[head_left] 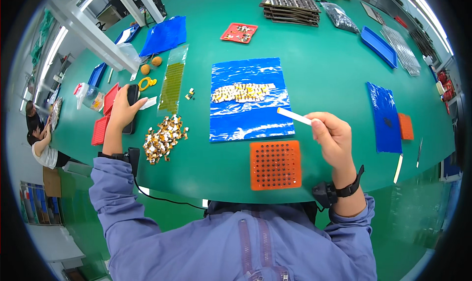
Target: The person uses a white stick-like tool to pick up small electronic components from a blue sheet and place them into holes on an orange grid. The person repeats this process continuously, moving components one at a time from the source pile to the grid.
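- Right hand point(335, 137): thumb and fingertips pinched together on a slim white strip with a yellowish tip point(296, 117), over the right edge of a shiny blue plastic sheet point(241, 122).
- Left hand point(124, 115): thumb spread wide from fingers across a black, rounded oblong case point(132, 93); contact unclear.

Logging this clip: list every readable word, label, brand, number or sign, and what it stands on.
No text can be read.
White slip beside the left hand: too small to tell if printed.
Clear jar: any marking too blurred.
Orange block: no lettering visible.
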The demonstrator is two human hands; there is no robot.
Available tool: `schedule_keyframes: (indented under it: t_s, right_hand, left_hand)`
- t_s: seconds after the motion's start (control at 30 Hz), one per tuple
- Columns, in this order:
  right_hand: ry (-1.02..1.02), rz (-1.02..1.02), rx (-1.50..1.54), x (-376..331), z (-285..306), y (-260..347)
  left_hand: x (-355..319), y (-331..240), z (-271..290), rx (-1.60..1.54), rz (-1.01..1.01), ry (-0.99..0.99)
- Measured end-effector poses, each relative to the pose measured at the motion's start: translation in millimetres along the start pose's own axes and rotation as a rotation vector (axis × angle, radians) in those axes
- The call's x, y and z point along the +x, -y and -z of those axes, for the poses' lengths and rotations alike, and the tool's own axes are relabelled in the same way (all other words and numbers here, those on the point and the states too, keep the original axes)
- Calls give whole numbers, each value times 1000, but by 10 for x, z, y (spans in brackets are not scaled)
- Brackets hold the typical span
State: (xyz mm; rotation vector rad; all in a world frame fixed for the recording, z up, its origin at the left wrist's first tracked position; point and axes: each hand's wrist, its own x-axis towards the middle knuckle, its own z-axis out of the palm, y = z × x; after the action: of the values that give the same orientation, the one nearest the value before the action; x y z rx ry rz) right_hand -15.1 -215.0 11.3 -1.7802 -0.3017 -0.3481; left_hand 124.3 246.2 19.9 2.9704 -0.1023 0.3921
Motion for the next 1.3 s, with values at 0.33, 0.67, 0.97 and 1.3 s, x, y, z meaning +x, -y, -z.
schedule_keyframes:
  t_s: [0.33,0.67,0.97,1.3]
  right_hand:
    - [-106,12,116,-4,13,-56]
    - [-103,-18,77,-9,0,-32]
    - [-90,-26,70,-13,-14,-26]
    - [-85,-38,45,-24,9,-72]
  left_hand:
    - [-28,-2122,-158,-268,-686,416]
    - [56,-2590,-987,-256,-593,194]
    - [-7,-2605,-900,-365,-549,237]
    - [-180,-2425,-207,-621,-547,177]
